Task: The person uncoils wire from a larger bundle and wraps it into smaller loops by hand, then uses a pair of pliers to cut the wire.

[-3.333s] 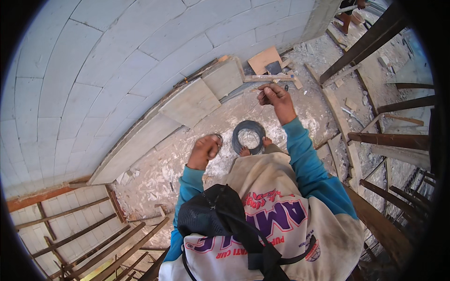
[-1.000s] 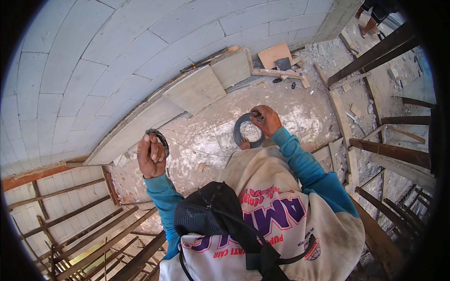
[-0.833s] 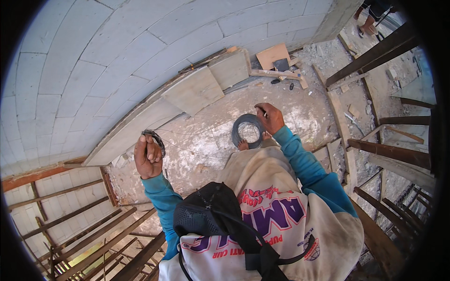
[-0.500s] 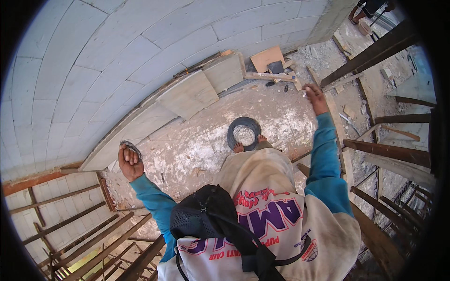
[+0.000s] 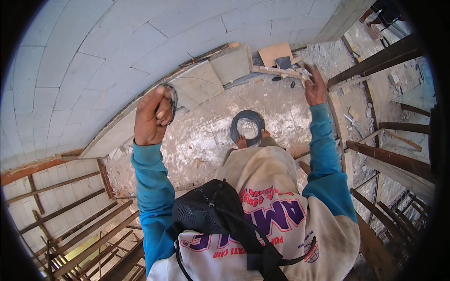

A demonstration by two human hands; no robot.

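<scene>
My left hand [image 5: 152,114] is raised on the left with curled fingers, closed on a small coil of thin dark wire [image 5: 174,104]. A fine strand of wire shows against the pale boards and floor to its right; I cannot trace both its ends. My right hand [image 5: 316,88] is held out on the far right, fingers bent together. A small whitish bit shows at its fingertips, too small to name. A bigger coil of dark wire [image 5: 235,122] lies on the floor at my bare feet, its near edge by my toes.
Pale boards [image 5: 197,84] lean along the foot of a grey block wall [image 5: 122,47]. Wood offcuts [image 5: 275,54] lie at the far end. Timber beams [image 5: 389,157] stand on the right, more slats [image 5: 70,210] at lower left. Another person's legs [image 5: 375,18] show at top right.
My left hand has risen and moved right and farther forward with the small wire coil. My right hand has gone slightly forward. A thin strand of wire now shows across the boards.
</scene>
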